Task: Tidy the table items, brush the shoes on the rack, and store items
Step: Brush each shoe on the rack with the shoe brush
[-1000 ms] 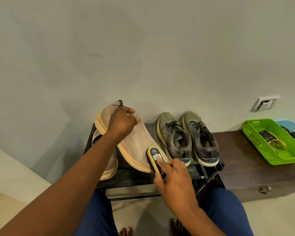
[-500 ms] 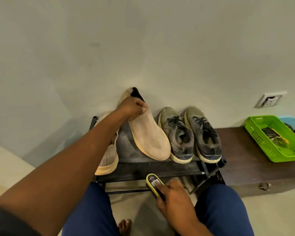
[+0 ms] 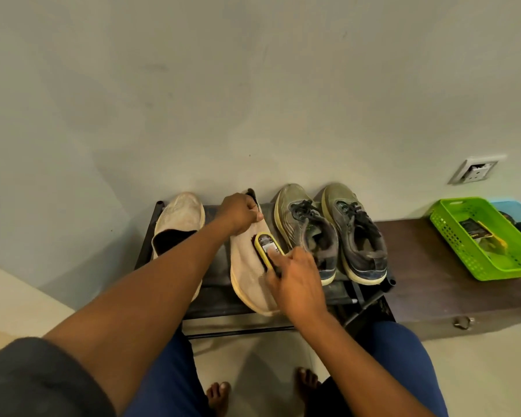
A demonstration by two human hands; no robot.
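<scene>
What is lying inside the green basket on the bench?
The green basket holds a dark packet with a label and something yellow-green beside it. What lies beneath them cannot be seen.

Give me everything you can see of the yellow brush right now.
The brush is small and oblong, with a yellow, plastic-looking rim and a dark back bearing a white label, unreadable here. Its bristles face down, hidden. It lies tilted on the upper of the beige knit shoe, which rests on the black rack. The right hand grips its near end; the left hand holds the shoe's heel.
</scene>
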